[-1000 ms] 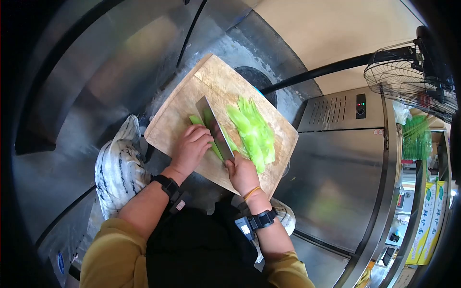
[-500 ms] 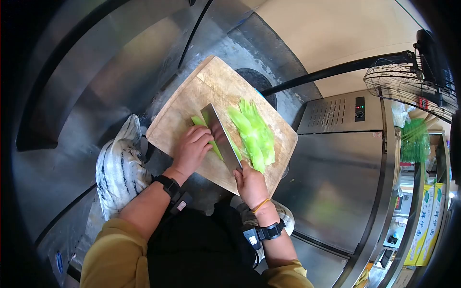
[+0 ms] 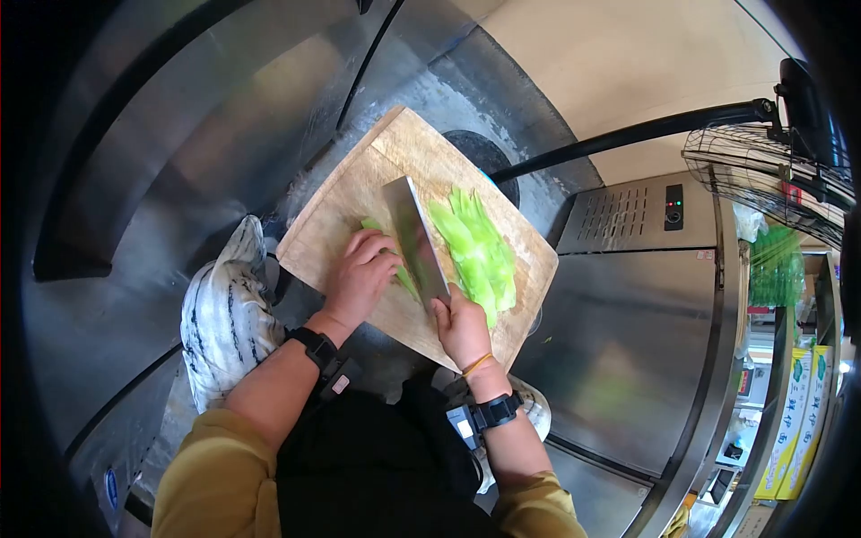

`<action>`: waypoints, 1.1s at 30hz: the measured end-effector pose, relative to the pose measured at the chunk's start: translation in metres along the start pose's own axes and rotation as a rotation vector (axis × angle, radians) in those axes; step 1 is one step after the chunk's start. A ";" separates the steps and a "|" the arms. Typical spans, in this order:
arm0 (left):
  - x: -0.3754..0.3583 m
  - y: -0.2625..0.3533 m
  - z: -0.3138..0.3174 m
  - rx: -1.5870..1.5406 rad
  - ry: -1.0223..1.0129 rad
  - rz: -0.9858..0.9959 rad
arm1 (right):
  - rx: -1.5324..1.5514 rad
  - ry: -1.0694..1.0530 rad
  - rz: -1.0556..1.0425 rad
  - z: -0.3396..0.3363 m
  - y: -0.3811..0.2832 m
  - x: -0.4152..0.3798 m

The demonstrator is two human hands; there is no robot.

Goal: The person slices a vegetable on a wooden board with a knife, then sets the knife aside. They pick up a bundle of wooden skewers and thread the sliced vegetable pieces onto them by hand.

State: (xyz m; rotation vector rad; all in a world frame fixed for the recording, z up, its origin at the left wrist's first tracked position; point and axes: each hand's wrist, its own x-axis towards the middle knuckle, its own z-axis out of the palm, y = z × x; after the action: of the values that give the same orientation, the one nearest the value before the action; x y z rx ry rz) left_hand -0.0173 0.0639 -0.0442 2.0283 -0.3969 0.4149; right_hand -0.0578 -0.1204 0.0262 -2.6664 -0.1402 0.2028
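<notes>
My right hand point(image 3: 465, 329) is wrapped round the handle of a cleaver point(image 3: 415, 240), whose broad blade slants up and away across the board. Curled fingers of my left hand point(image 3: 359, 280) press down on a light green vegetable piece point(image 3: 406, 282), just left of the blade. Most of that piece is hidden under the hand. To the right of the cleaver lies a pile of thin, overlapping green vegetable slices point(image 3: 477, 255). Everything rests on a thick wooden cutting board point(image 3: 377, 161).
A steel cabinet point(image 3: 619, 341) with a small control panel point(image 3: 674, 208) stands on the right. Beyond the board is a wire-caged fan point(image 3: 762, 170) on a black pole point(image 3: 628, 139). A striped cloth point(image 3: 224, 323) is at the left, and shelves hold yellow-and-white boxes point(image 3: 798, 421).
The cleaver has shifted slightly up the board, its blade turned a little more upright. The green strip seen right of the blade no longer shows. My left hand has barely moved.
</notes>
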 end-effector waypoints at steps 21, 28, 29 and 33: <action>0.001 -0.001 -0.001 0.014 0.006 -0.037 | -0.140 -0.129 0.064 0.001 -0.015 0.001; 0.002 -0.001 -0.003 -0.016 0.039 -0.071 | 0.036 0.044 0.015 -0.001 -0.008 0.006; 0.000 0.000 -0.003 -0.027 0.058 -0.082 | 0.051 0.056 0.009 -0.003 -0.011 0.001; 0.001 -0.001 -0.003 -0.021 0.041 -0.066 | 0.002 -0.025 0.011 -0.015 -0.018 -0.007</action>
State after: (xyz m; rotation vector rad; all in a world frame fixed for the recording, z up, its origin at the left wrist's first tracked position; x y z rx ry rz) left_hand -0.0159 0.0667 -0.0432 2.0034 -0.3071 0.4086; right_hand -0.0637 -0.1118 0.0480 -2.6639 -0.1338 0.2393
